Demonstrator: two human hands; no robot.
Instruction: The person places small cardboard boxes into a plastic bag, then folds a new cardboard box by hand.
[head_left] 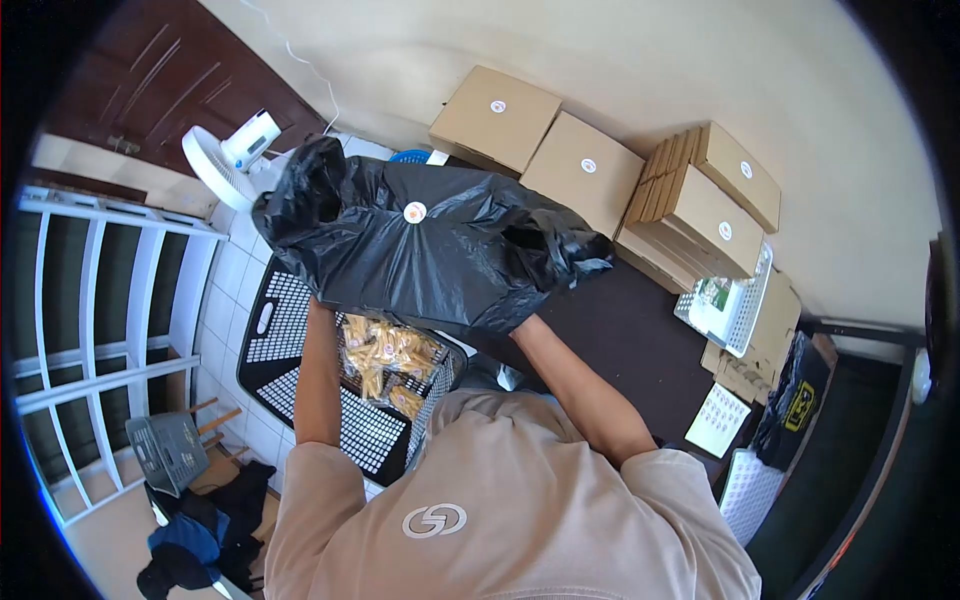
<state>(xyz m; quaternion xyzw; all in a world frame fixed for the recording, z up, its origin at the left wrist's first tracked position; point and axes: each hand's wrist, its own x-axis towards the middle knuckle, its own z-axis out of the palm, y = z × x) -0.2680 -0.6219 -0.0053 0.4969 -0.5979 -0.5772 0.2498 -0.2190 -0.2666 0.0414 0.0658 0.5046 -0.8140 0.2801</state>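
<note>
A large black plastic bag point(430, 255) with a round white and orange sticker is held up in front of me, one forearm reaching to each side of its lower edge. Both my left hand and my right hand are hidden beneath or behind the bag; only the wrists and forearms show. Below the bag, a black perforated basket point(375, 435) holds several clear packets of yellowish sticks point(390, 350). The bag covers part of the basket's far side.
Cardboard boxes point(495, 115) with round stickers line the wall on the dark table point(630, 335). A white basket point(745, 315) and a sticker sheet point(717, 420) lie right. A white fan point(215, 165) stands back left, a grey stool point(165, 450) lower left.
</note>
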